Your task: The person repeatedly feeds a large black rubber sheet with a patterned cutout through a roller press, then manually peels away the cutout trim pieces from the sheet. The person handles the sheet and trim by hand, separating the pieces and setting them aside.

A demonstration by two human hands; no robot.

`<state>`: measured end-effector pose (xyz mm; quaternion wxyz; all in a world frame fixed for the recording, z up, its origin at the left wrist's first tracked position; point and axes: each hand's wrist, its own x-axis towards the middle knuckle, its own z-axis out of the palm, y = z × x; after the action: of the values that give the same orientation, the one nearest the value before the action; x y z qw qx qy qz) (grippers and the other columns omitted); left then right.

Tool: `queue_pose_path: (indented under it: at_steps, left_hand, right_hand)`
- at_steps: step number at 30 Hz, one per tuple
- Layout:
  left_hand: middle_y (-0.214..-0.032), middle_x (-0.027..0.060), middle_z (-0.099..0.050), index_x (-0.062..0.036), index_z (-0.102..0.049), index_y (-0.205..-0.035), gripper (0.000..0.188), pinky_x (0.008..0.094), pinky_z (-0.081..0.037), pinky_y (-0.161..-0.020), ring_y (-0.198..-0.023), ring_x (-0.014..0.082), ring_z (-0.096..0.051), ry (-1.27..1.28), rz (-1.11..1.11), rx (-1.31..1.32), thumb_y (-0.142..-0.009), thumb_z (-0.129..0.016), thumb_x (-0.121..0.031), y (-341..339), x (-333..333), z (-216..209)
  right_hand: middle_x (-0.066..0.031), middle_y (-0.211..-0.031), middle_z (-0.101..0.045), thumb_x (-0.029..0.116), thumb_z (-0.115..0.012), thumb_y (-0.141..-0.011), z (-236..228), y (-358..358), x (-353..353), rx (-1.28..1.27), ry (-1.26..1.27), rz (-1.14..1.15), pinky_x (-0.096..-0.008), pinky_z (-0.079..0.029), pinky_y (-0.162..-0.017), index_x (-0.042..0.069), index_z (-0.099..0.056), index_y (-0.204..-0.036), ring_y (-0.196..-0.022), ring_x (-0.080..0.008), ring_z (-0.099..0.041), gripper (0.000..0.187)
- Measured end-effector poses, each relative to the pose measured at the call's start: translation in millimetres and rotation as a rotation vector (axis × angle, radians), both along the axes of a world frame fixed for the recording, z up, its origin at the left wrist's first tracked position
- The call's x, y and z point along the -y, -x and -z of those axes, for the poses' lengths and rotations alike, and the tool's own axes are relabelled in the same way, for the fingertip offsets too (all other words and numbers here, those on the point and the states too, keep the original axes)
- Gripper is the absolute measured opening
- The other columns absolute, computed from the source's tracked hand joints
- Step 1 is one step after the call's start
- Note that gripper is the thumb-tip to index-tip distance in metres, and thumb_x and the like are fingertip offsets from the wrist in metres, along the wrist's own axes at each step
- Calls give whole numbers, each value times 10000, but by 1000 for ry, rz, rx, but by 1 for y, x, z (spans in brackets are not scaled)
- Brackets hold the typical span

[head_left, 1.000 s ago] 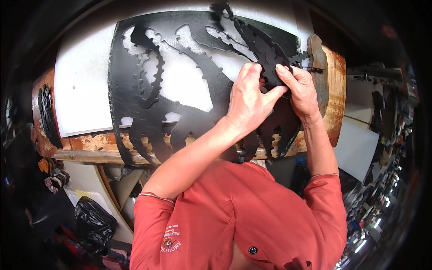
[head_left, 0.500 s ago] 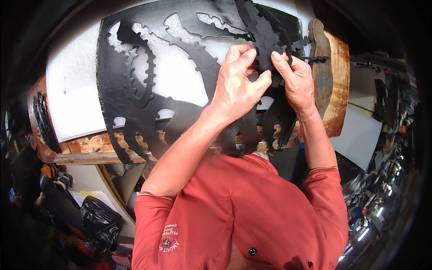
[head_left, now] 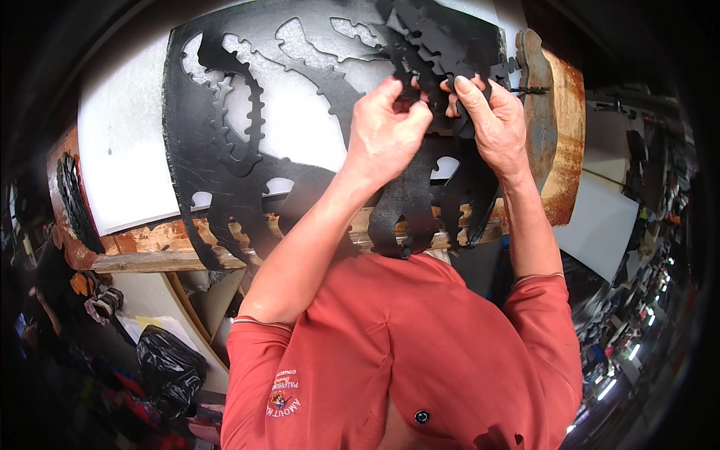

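Observation:
A large black rubber-like sheet [head_left: 184, 150] with cut-out openings and notched edges lies over a white board [head_left: 120, 142]. Above its right part, both hands hold dark, flat cut pieces with toothed edges [head_left: 439, 45], overlapping one another. My left hand [head_left: 379, 139] is closed, thumb and fingers pinching the edge of a toothed piece. My right hand [head_left: 499, 135] is closed too, its thumb on top of the pieces and fingers curled beneath. A curved notched strip [head_left: 253, 105] lies at the left part of the sheet. The exact outlines of the held pieces are partly hidden.
The worn wooden bench [head_left: 559, 150] shows at the right and along the front edge, where strips of the sheet hang over. A grey wooden block [head_left: 531, 112] lies at the right. Dark toothed pieces [head_left: 75, 202] sit far left. A black plastic bag [head_left: 169, 367] is below left.
The held pieces have spread and tilted, now blurred by motion. My left hand has shifted slightly left and away from the right hand; the right hand has stayed nearly in place.

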<state>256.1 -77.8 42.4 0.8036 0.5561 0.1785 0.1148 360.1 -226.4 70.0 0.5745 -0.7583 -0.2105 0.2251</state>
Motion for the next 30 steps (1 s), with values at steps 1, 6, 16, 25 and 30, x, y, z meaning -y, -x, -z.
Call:
queue_pose_path:
  at_steps: [1,6,16,25,30]
  left_hand:
    - [-984,26,-692,37,-693,-1123,165,223,-534,-735,-851,54,-636,40,-24,3,-969,-635,35,0,1,0]
    - [-974,-16,-692,29,-705,-1132,134,205,-507,-738,-845,26,-602,120,-86,27,-1016,-641,7,1,-4,1]
    - [-941,-5,-721,27,-754,-1084,151,193,-503,-725,-813,39,-623,310,-110,-93,-1009,-742,-103,5,-7,-9]
    - [-991,146,-779,108,-712,-1111,325,282,-572,-831,-879,147,-739,89,-55,-138,-1091,-609,-200,14,-12,-10]
    - [-963,132,-759,113,-712,-1054,313,286,-576,-783,-849,157,-739,123,-87,-140,-1103,-583,-168,14,-11,-7]
  right_hand:
    - [4,-864,-699,220,-656,-1092,-4,-1,1,14,2,-16,-250,-512,-737,-25,-760,-1093,-758,-93,-624,266]
    - [-109,-837,-699,90,-699,-1017,-22,-13,2,769,246,8,-331,-525,-631,-30,-723,-1063,-685,-212,-646,131]
    - [-207,-924,-652,76,-759,-919,-8,16,-16,906,269,-254,-434,-556,-746,-90,-662,-1115,-852,-396,-660,275]
    - [-139,-787,-691,152,-615,-1058,-26,-22,2,488,315,3,-399,-517,-631,-7,-697,-1013,-714,-259,-682,184]
    - [-33,-833,-737,275,-594,-1111,-93,-90,63,666,271,289,-296,-497,-722,20,-753,-986,-825,-100,-679,326]
